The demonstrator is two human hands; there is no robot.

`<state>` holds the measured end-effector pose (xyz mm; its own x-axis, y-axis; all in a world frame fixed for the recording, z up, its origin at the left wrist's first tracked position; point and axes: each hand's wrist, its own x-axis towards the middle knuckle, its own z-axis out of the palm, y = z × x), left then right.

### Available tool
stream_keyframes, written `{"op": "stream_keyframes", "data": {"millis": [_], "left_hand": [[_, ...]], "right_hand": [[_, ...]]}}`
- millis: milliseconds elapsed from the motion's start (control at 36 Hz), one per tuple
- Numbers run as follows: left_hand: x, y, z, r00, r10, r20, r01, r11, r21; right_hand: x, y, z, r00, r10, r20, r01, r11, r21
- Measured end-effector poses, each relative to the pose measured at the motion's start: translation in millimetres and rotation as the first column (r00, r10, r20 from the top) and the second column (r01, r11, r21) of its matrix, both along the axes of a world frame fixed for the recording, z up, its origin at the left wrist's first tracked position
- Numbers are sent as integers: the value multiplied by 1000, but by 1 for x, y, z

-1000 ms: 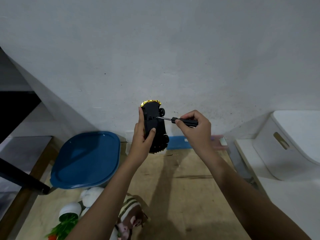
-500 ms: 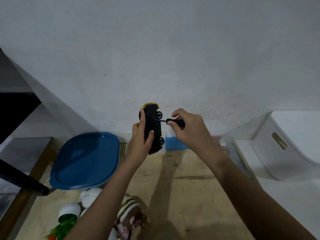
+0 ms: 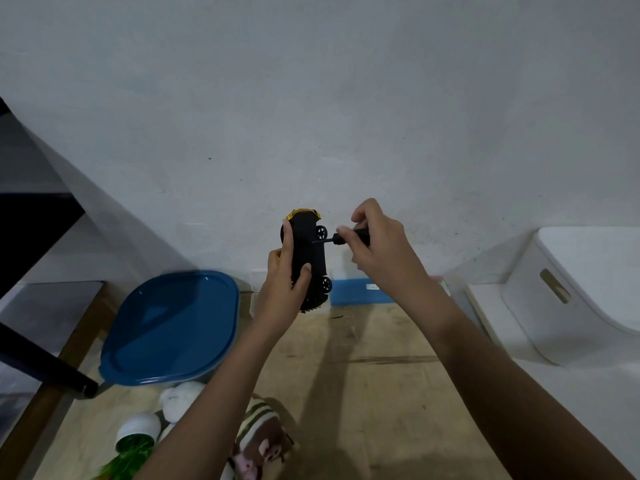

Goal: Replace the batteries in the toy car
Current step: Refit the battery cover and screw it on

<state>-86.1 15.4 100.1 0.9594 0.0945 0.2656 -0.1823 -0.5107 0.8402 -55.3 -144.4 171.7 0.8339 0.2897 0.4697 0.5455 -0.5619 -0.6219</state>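
I hold a black toy car (image 3: 308, 247) with a yellow front upright in the air, its dark underside turned toward me. My left hand (image 3: 285, 282) grips it from the left, thumb across the underside, fingers behind. My right hand (image 3: 377, 251) pinches a small black-handled screwdriver (image 3: 341, 238), held level. Its thin tip touches the middle of the car's underside. No batteries are visible.
Below is a wooden tabletop (image 3: 363, 393). A blue-lidded container (image 3: 169, 327) stands at the left, a flat blue box (image 3: 360, 292) against the wall, a white plastic stool (image 3: 571, 292) at the right. Plush toys (image 3: 256, 434) and a white pot with greenery (image 3: 136, 434) lie near me.
The car turned more upright and edge-on in my left hand. My right hand came closer to it and rose, sliding up the screwdriver so less of the shaft shows; the tip stays on the underside.
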Motion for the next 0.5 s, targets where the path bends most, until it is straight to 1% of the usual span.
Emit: {"op": "stream_keyframes", "data": {"millis": [56, 111, 194, 306, 417, 500], "left_hand": [[1, -1, 1, 1000, 4, -3, -4, 1000, -9], [2, -1, 1, 1000, 6, 0, -6, 1000, -12], [3, -2, 1, 1000, -11, 1, 11, 1000, -13], [3, -2, 1, 1000, -11, 0, 11, 1000, -10], [1, -5, 3, 1000, -26, -7, 26, 1000, -7], [3, -6, 4, 1000, -11, -9, 11, 999, -30]], "right_hand": [[1, 0, 1, 999, 17, 37, -17, 1000, -2], [1, 0, 3, 1000, 24, 7, -24, 1000, 1], [0, -1, 8, 999, -10, -49, 11, 999, 30], [0, -2, 12, 999, 26, -34, -27, 999, -24], [-2, -1, 18, 998, -11, -68, 13, 1000, 23], [-1, -1, 20, 999, 14, -47, -15, 1000, -8]]}}
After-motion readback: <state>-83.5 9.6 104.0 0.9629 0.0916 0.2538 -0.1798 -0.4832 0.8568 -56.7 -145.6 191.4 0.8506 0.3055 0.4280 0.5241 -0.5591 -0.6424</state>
